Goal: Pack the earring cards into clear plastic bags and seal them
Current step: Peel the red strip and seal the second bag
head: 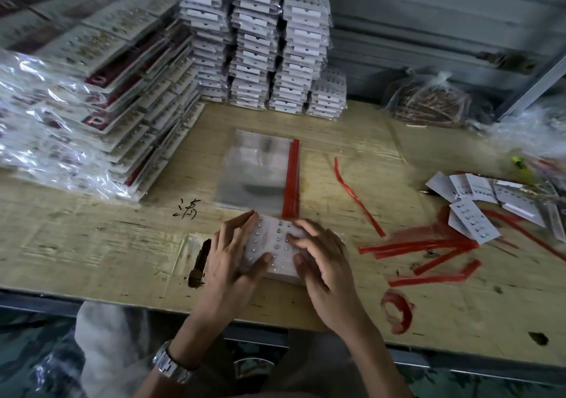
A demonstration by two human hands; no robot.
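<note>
A metal watch point(171, 364) sits on the left wrist at the near edge of the bench point(92, 244). Just past that edge, the 2 hands hold a white earring card point(277, 246) flat over the bench. The left hand point(235, 253) has its grip closed on the card's left side, thumb on top. The right hand point(321, 262) has its grip closed on the right side, fingertips curled down onto the studs. Whether the card is already bagged, I cannot tell.

Just beyond the card lies a flat pile of clear plastic bags point(257, 167), a red strip point(291, 177) along its right edge. To the right, peeled red strips point(428, 244) lie scattered, with loose cards point(471, 223) near them. On the left, slanting piles of bagged cards point(92, 91) spread out. At the back stand 3 tall stacks point(254, 45) of packed cards and 1 short one.
</note>
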